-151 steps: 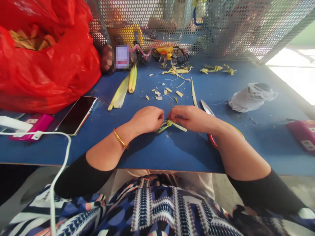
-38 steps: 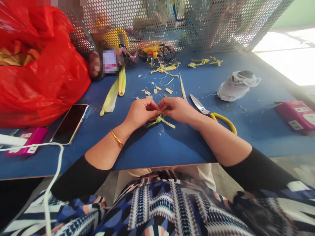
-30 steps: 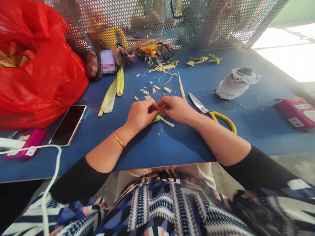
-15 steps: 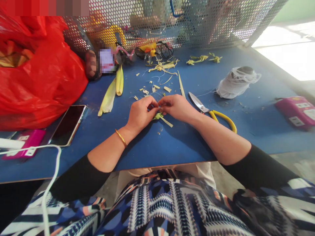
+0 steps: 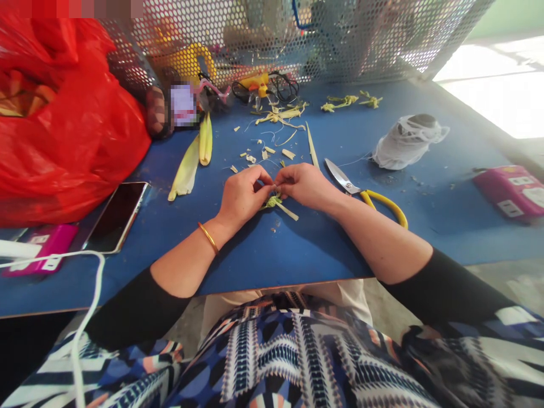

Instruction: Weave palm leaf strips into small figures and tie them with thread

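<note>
Knotted yellow-green plant-fibre piece [image 5: 274, 200] is at the near middle of the blue-topped bench [image 5: 259, 263], its visible long axis slanting away from the fingertips, with one pale flat strip [image 5: 289, 212] pointing toward the near right. Left hand [image 5: 245, 191] and right hand [image 5: 304, 186] meet at its far side, fingertips pinched together; what they grip is too small to tell.
</note>
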`<move>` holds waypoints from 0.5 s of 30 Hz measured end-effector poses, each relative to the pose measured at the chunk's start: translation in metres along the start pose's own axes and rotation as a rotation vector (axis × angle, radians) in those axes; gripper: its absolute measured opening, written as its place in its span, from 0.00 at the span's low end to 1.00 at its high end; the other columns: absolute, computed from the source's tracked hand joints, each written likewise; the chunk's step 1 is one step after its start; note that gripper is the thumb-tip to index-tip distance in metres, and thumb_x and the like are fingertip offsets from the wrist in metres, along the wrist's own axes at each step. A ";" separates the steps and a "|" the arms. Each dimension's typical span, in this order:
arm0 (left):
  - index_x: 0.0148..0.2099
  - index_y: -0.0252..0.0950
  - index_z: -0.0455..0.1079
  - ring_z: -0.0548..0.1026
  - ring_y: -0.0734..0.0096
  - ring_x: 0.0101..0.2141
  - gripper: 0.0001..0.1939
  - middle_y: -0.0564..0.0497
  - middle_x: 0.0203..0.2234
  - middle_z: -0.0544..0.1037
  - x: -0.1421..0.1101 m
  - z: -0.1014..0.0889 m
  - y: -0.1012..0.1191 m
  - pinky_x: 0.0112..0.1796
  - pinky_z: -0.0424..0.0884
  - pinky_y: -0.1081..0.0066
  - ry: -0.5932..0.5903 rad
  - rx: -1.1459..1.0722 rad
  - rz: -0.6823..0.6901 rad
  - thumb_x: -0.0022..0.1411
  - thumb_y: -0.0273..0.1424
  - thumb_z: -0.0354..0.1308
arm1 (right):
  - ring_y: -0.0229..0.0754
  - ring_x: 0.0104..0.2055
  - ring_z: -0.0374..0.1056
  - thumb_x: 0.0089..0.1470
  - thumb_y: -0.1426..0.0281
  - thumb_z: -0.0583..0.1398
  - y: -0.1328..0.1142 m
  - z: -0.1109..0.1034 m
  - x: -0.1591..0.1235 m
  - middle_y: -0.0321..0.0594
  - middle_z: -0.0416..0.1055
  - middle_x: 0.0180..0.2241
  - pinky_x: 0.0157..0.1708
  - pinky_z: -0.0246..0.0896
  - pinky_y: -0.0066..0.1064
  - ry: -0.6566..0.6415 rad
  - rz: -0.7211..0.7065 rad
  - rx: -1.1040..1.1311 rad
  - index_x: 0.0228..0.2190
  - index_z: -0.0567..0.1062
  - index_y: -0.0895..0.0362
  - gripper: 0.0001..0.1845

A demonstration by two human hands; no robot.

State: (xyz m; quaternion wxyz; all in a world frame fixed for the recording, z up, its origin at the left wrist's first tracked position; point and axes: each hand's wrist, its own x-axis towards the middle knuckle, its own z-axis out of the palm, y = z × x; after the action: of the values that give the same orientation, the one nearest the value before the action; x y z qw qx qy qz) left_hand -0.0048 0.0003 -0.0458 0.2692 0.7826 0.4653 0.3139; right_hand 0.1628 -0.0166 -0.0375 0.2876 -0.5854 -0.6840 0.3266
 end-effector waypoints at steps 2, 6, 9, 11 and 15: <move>0.31 0.38 0.71 0.73 0.70 0.29 0.04 0.53 0.25 0.76 0.001 -0.001 -0.001 0.31 0.64 0.73 -0.013 -0.037 -0.020 0.55 0.32 0.62 | 0.35 0.24 0.65 0.48 0.77 0.60 -0.002 -0.002 -0.001 0.33 0.71 0.20 0.29 0.56 0.28 -0.008 0.018 0.002 0.25 0.77 0.59 0.05; 0.30 0.37 0.68 0.72 0.73 0.25 0.06 0.54 0.24 0.76 0.004 -0.003 -0.005 0.30 0.66 0.73 -0.038 -0.159 -0.041 0.54 0.32 0.62 | 0.35 0.23 0.66 0.50 0.78 0.59 -0.004 -0.006 -0.002 0.33 0.71 0.20 0.28 0.55 0.28 -0.025 0.031 -0.031 0.24 0.76 0.59 0.06; 0.29 0.37 0.66 0.73 0.73 0.24 0.06 0.55 0.23 0.75 0.007 -0.002 -0.009 0.30 0.68 0.72 -0.056 -0.242 -0.066 0.54 0.31 0.62 | 0.34 0.23 0.66 0.48 0.81 0.58 -0.003 -0.010 -0.002 0.33 0.72 0.21 0.29 0.56 0.27 -0.077 0.015 -0.117 0.24 0.75 0.59 0.08; 0.29 0.37 0.65 0.74 0.72 0.24 0.06 0.55 0.22 0.75 0.008 -0.001 -0.012 0.30 0.69 0.71 -0.054 -0.269 -0.087 0.54 0.31 0.61 | 0.35 0.24 0.67 0.47 0.82 0.57 -0.003 -0.013 -0.002 0.33 0.73 0.22 0.30 0.57 0.27 -0.115 -0.007 -0.180 0.25 0.76 0.59 0.10; 0.30 0.37 0.67 0.75 0.71 0.25 0.04 0.54 0.22 0.76 0.009 -0.001 -0.015 0.31 0.69 0.70 0.013 -0.176 -0.133 0.54 0.30 0.60 | 0.35 0.26 0.67 0.45 0.82 0.56 -0.002 -0.019 -0.003 0.36 0.75 0.27 0.32 0.57 0.27 -0.184 -0.074 -0.345 0.25 0.77 0.59 0.12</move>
State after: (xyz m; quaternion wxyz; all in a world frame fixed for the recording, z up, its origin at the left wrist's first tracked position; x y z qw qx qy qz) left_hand -0.0107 0.0147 -0.0534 0.3542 0.7213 0.4885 0.3403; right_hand 0.1764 -0.0173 -0.0244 0.1309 -0.5684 -0.7742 0.2458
